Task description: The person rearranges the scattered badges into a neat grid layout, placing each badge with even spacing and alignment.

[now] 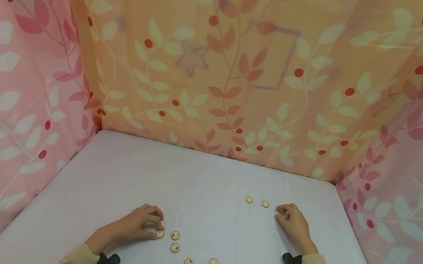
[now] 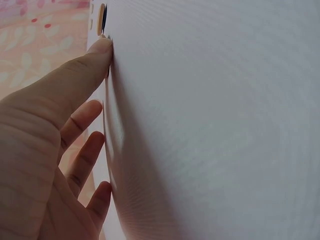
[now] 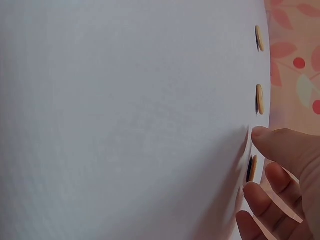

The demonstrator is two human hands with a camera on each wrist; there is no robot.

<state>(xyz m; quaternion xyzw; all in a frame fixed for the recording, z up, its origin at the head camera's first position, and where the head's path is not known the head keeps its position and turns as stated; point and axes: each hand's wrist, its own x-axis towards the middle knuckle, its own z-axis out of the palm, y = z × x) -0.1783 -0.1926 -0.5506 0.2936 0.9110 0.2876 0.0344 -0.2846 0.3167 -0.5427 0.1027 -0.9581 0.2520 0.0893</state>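
Observation:
At the left of the group, my left hand [image 1: 136, 222] pinches a small round wooden disc [image 1: 160, 234] at the table surface between thumb and fingertips. In the left wrist view the thumb [image 2: 75, 75] hides most of that disc. Close by lie two pale discs with dark marks, an upper disc [image 1: 175, 235] and a lower disc [image 1: 174, 247]. My right hand [image 1: 294, 223] hovers low at the right, thumb and fingers spread around another disc [image 3: 253, 169]. That disc lies on the cloth, with a gap between it and the thumb tip.
Two discs, a left one [image 1: 249, 199] and a right one [image 1: 265, 203], lie in a row left of my right hand. Nearer the front are three more, including a single disc [image 1: 213, 263]. Floral curtains [image 1: 224, 59] border the white table [image 1: 137, 166] at the back and sides.

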